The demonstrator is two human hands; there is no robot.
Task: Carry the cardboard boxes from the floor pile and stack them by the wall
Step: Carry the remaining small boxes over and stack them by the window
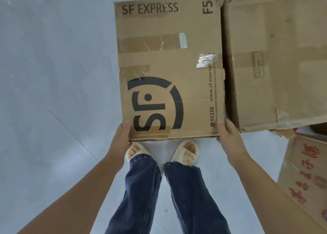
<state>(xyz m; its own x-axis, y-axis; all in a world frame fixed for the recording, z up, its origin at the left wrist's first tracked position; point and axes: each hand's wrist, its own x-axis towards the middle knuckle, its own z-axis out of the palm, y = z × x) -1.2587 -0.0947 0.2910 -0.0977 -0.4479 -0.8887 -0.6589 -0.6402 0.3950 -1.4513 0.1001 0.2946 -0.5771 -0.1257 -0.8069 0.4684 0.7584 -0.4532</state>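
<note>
Pale tiled floor (53, 92) is filling most of what I'm looking at, and on it, off to the right, a big battered plain cardboard box (274, 65) is sitting with torn, crumpled corners and strips of brown tape running across its top. Right up against its left side is the SF Express box (168, 65), the one being handled: its printed top is facing up, black logo and lettering plain to read, old tape peeling in a few spots, and its right edge is running just beside the plain box, though I cannot tell whether the two are touching. Down in the lower right corner another box with red characters (304, 177) is poking into view, tilted, well apart from the hands. The person is standing directly behind the SF Express box, legs in dark blue jeans (177, 198), toes in cream open-toed slippers (185, 150) peeking out under the near edge. Now the hands: the left hand (122, 134) is gripping the near left corner, thumb lying on top, fingers wrapping out of sight down the side. The right hand (228, 134) is doing the same on the near right corner, thumb on the top face, fingers tucked under the edge.
</note>
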